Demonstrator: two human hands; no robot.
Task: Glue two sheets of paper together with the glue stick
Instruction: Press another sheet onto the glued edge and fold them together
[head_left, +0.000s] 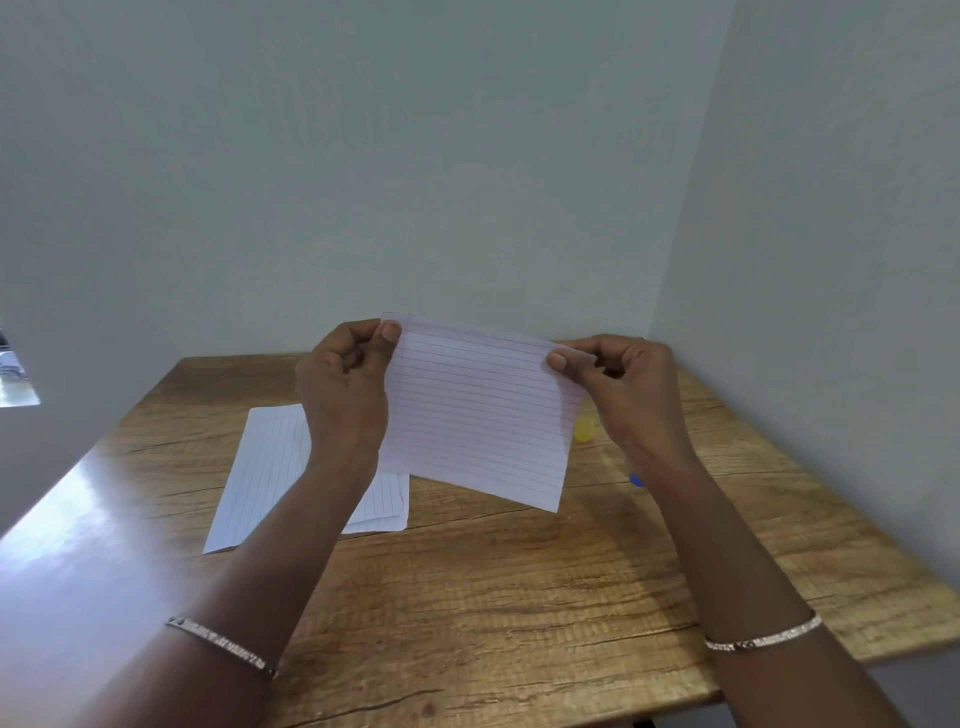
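Observation:
I hold a lined sheet of paper (480, 410) up above the table, hanging from its top edge. My left hand (345, 382) pinches its upper left corner and my right hand (621, 384) pinches its upper right corner. More lined sheets (265, 467) lie flat on the table at the left, partly hidden by my left forearm. A small yellow piece (584, 428), perhaps the glue stick's cap, shows beside the held sheet. A bit of something blue (636, 479) peeks out from behind my right wrist.
The wooden table (493, 597) stands in a corner, with walls behind and to the right. Its front edge runs close below my forearms. Glare lies on its left side.

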